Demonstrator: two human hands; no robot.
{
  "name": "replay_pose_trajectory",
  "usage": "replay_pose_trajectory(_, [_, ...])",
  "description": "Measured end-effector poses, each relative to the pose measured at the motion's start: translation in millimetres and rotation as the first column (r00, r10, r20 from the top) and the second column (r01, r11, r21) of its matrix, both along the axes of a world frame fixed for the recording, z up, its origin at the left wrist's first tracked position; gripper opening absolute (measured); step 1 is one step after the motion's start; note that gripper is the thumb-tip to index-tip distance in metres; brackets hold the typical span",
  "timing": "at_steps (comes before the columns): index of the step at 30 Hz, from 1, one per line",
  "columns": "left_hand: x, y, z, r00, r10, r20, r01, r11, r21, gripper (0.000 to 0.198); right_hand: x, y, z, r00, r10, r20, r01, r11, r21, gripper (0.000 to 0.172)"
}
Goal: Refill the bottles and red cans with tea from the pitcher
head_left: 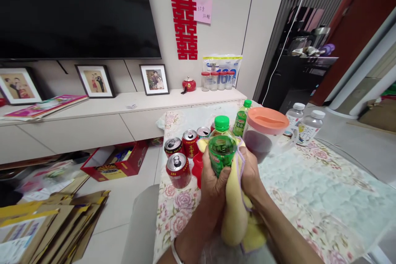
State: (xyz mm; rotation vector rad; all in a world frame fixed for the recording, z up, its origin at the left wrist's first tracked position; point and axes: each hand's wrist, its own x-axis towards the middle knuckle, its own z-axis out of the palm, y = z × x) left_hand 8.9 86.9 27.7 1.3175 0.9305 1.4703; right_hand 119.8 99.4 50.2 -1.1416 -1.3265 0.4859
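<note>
head view is showing a green bottle [222, 148] with a bright green screw cap and green label, its clear shoulder catching light; it is standing nearly upright in the person's grasp, over the floral tablecloth [182, 202], between the red cans [178, 173] and the orange-lidded jug [258, 140]. the left hand [214, 183] is wrapping the bottle's left side, thumb lying across its front. the right hand [250, 173] is clutching a yellow cloth [234, 218] against the other side, while both forearms are angling inward from below.

Home living room, television [77, 12], framed photos [154, 79]
</note>
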Motion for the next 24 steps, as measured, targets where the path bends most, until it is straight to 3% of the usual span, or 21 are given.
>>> replay_pose_trajectory(7, [-5.9,12.4,2.0,0.994,0.106,0.0,-0.105,0.994,0.015,0.084,-2.6,0.6,-30.6,0.987,0.13,0.092,-0.131,0.991,0.007,0.054])
replay_pose_trajectory(11, [-9.8,13.3,7.6,0.996,0.089,0.022,-0.087,0.991,-0.098,0.069,1.3,-7.2,-38.2,0.945,0.158,0.285,-0.188,0.979,0.08,0.065])
replay_pose_trajectory(13, [-11.1,11.0,11.8,0.999,0.046,0.025,-0.042,0.991,-0.13,0.062,2.4,-8.7,-40.9,0.935,0.118,0.334,-0.165,0.979,0.116,0.068])
replay_pose_trajectory(17, [-6.0,5.5,12.9,0.999,-0.018,0.03,0.021,0.993,-0.117,0.062,4.8,-9.4,-45.7,0.964,0.006,0.267,-0.048,0.987,0.151,0.053])
replay_pose_trajectory(24, [6.9,2.4,-6.9,0.989,-0.139,0.04,0.143,0.984,-0.106,0.073,9.7,-15.3,-44.4,0.973,-0.096,0.21,0.056,0.98,0.191,0.047])
